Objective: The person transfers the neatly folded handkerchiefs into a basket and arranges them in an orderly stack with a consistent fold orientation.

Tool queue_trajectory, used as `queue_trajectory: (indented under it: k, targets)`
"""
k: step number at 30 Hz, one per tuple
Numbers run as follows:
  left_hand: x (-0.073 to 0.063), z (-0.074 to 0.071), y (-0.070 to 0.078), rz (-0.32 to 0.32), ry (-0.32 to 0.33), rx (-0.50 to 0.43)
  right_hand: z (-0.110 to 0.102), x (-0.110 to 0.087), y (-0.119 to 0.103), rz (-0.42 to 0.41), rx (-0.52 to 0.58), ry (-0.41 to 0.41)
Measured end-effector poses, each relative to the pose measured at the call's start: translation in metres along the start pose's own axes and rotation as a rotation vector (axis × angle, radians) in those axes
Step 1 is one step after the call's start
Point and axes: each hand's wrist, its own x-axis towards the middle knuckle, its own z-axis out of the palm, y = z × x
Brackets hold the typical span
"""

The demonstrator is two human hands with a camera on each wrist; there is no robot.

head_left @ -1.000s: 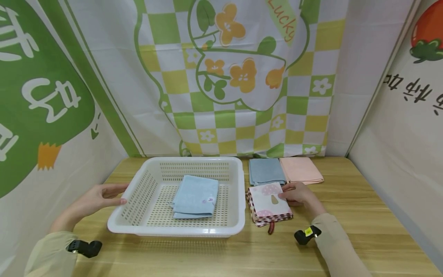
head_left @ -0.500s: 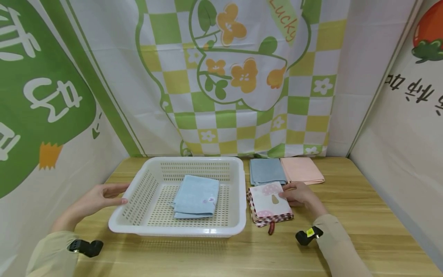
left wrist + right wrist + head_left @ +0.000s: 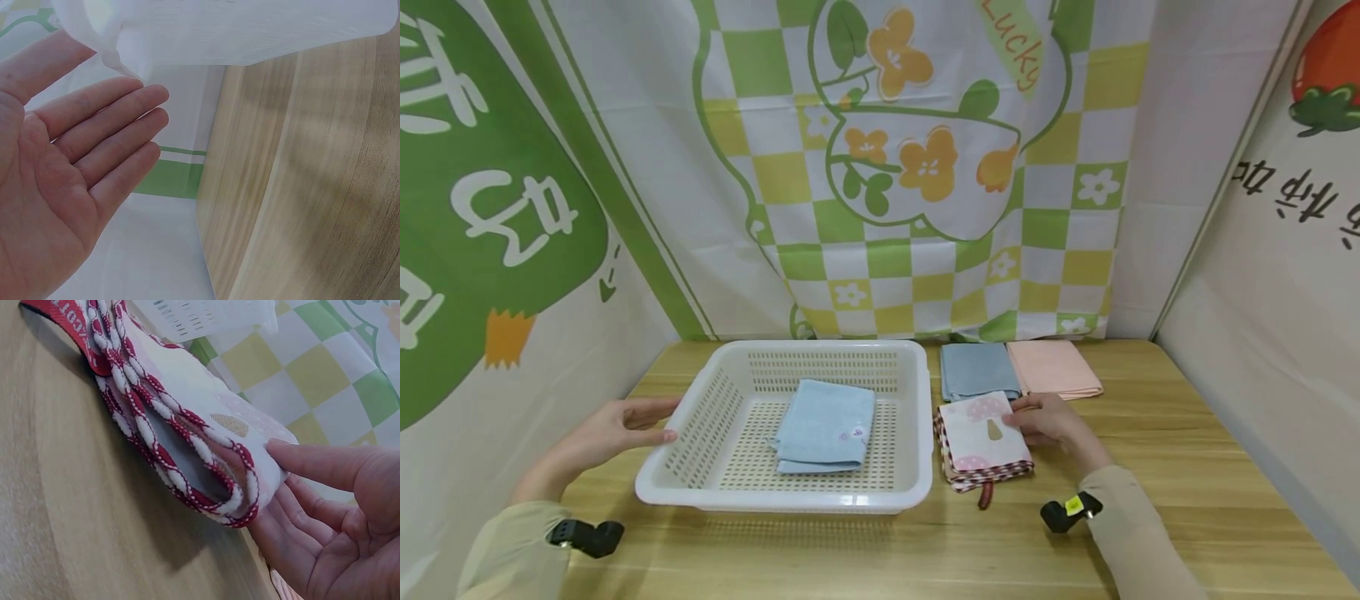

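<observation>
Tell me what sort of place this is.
Likely a small indoor booth: a checkered curtain hangs behind the wooden tabletop, and printed panels stand along its left and right sides.

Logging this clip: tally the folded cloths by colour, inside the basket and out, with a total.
Light blue cloth, in the white plastic basket: 1
Grey-blue cloth: 1
Pale pink cloth: 1
White-and-pink patterned cloth with red-and-white edging, pinched by the right hand: 1
Total: 4
</observation>
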Motion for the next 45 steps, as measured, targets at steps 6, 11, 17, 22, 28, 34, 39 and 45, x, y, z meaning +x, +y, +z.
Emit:
queue_trajectory:
  k: [6, 11, 17, 22, 28, 34, 39, 45]
  targets:
    - [0.000, -0.001, 0.001, -0.006, 0.000, 0.003, 0.000, -0.004, -0.003, -0.019, 0.006, -0.003]
    - [0.000, -0.001, 0.002, -0.005, 0.002, 0.004, 0.000, -0.008, -0.007, -0.036, 0.009, -0.017]
    - [0.000, -0.001, 0.003, 0.002, 0.002, 0.001, 0.001, -0.010, -0.010, -0.051, 0.045, -0.042]
    - [-0.001, -0.001, 0.003, 0.010, -0.001, -0.003, 0.001, -0.010, -0.010, -0.050, 0.067, -0.049]
    - [0.000, -0.001, 0.003, 0.013, -0.007, -0.006, 0.000, -0.013, -0.012, -0.049, 0.075, -0.050]
    - [-0.001, -0.002, 0.004, 0.013, -0.008, -0.004, -0.001, -0.016, -0.013, -0.071, 0.101, -0.062]
    - [-0.002, -0.002, 0.004, 0.011, -0.005, -0.002, -0.001, -0.017, -0.015, -0.087, 0.109, -0.068]
    - [-0.002, -0.002, 0.005, 0.002, -0.004, -0.003, -0.001, -0.019, -0.017, -0.075, 0.123, -0.065]
